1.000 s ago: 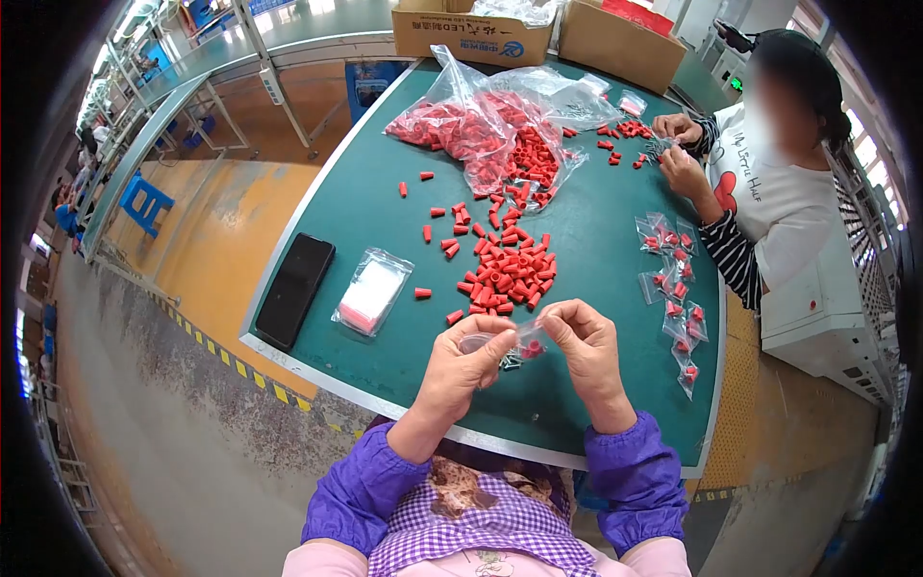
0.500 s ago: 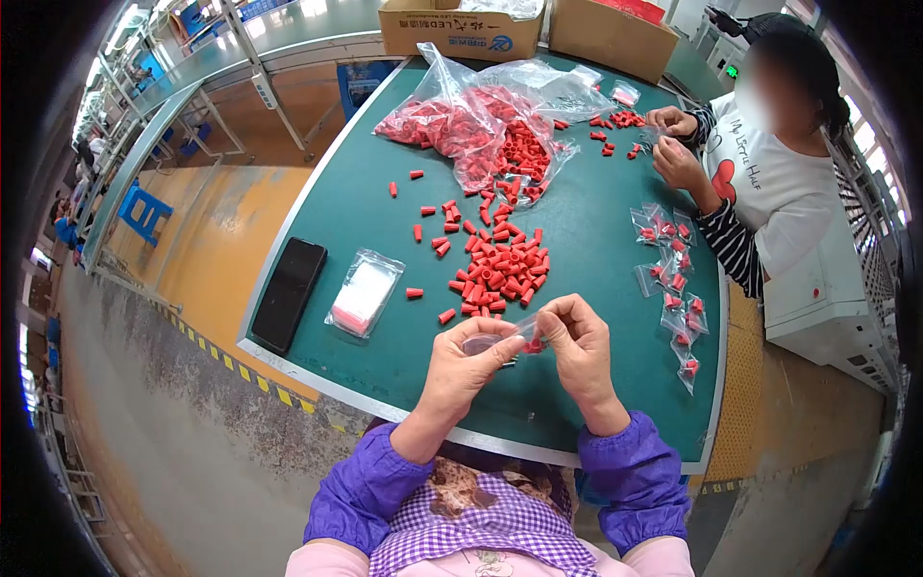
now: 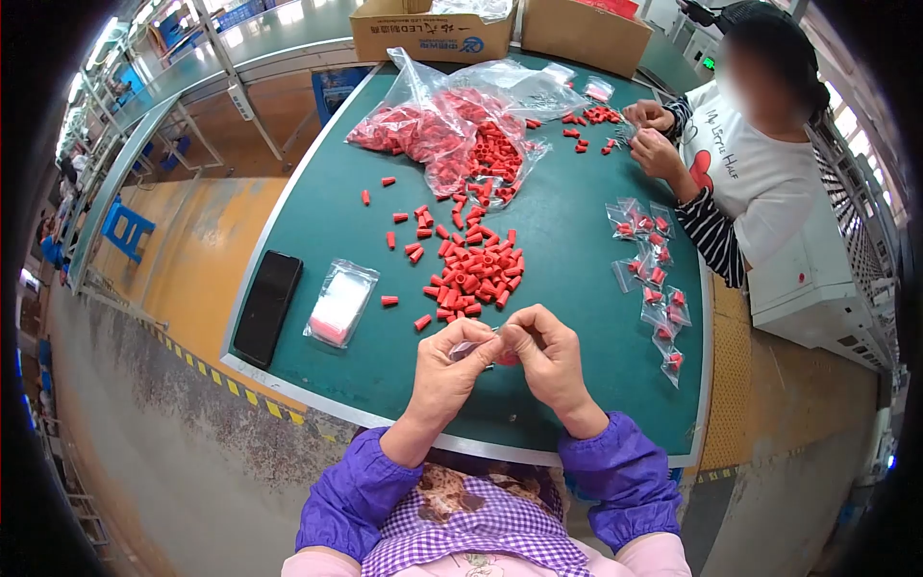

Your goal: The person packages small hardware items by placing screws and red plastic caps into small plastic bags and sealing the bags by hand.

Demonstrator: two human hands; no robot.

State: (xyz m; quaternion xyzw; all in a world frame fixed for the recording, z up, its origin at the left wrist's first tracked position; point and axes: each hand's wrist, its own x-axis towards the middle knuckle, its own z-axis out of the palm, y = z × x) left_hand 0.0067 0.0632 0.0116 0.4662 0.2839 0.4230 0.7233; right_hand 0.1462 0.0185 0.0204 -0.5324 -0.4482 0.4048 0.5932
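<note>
In front of my body, just above the table's near edge, my left hand point(image 3: 444, 373) and my right hand point(image 3: 551, 363) pinch a small clear plastic bag point(image 3: 463, 351) between them. Something red shows through it by the right fingertips; the fingers partly hide the bag. Beyond my hands lies a loose pile of red plastic caps point(image 3: 473, 274), with a few strays to its left. Farther back, a large clear bag point(image 3: 413, 125) spills more of the same caps onto the table. A pack of small clear bags point(image 3: 341, 303) rests flat to the left.
A black phone point(image 3: 268, 308) lies by the left edge of the green table point(image 3: 567, 260). Filled small bags point(image 3: 654, 296) form a column at right. A co-worker point(image 3: 760, 183) handles small items at the far right corner. Cardboard boxes point(image 3: 433, 38) stand at the back.
The whole view has shifted slightly, so the table appears further left. My hands have drawn closer together on the small bag, and my right fingers now cover more of it.
</note>
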